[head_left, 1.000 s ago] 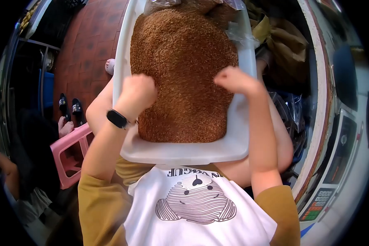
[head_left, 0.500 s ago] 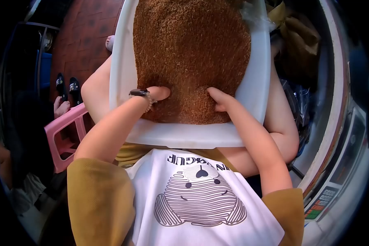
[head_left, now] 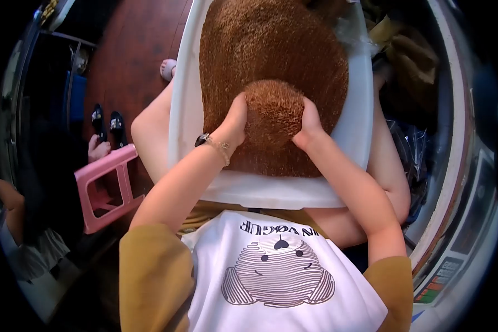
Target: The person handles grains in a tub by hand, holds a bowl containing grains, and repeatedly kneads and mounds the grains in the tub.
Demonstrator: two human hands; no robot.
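A heap of loose, reddish-brown grainy material (head_left: 260, 39) fills most of a white plastic tub (head_left: 249, 191) between my legs; its exact kind I cannot make out. My left hand (head_left: 236, 120), with a watch and bracelet at the wrist, cups the left side of a raised, rounded mound of the grains (head_left: 274, 108). My right hand (head_left: 309, 123) cups the mound from the right. Both thumbs show along its sides, while most of the other fingers are hidden under or behind the grains.
A pink plastic stool (head_left: 108, 188) stands to the left, near another person's foot (head_left: 98, 148) and dark slippers (head_left: 117, 128). Crumpled brown bags (head_left: 412, 55) and clear plastic (head_left: 354, 39) lie at the right. A light-coloured ledge (head_left: 463, 110) runs along the right side.
Both hands were sunk low in the near part of the heap. They have come up and forward, with a rounded mound of grains raised between them. The view has shifted slightly.
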